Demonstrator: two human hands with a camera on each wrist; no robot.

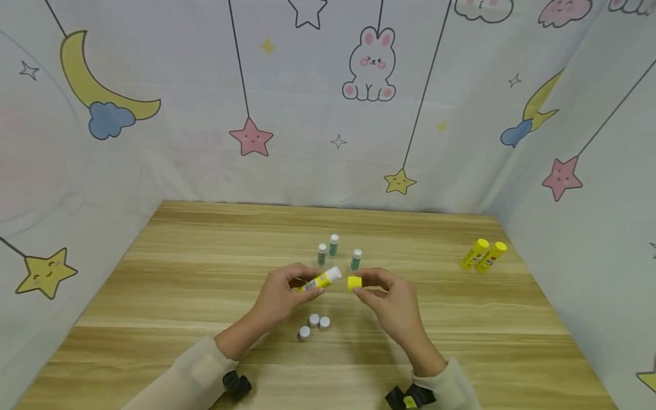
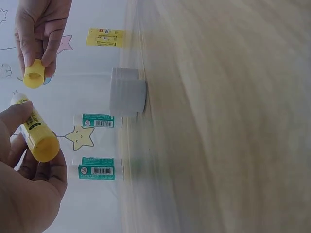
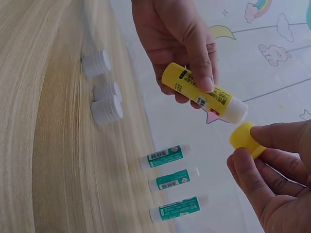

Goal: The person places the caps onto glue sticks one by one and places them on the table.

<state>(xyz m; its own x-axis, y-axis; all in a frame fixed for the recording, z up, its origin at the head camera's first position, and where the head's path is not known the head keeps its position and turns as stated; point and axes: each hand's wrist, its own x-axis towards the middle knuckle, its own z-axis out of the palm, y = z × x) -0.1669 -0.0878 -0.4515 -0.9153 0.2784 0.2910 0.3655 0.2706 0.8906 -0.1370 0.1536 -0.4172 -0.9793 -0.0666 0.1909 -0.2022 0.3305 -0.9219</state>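
Observation:
My left hand (image 1: 282, 293) grips a yellow glue stick (image 3: 197, 94) by its body, tilted, with its white end bare and pointing up to the right. Between thumb and fingers my right hand (image 1: 394, 299) pinches a yellow cap (image 3: 247, 140), its hollow side showing in the left wrist view. A small gap parts the cap from the glue stick's white end. Just beyond the hands stand three green-and-white glue sticks (image 1: 356, 259) upright. Three white caps (image 1: 314, 320) lie on the table nearer to me, below the left hand.
Two yellow glue sticks (image 1: 491, 257) stand side by side at the table's right. The wooden table (image 1: 205, 245) meets a white cloth backdrop (image 1: 307, 171) printed with stars, moons and a rabbit at its back and sides.

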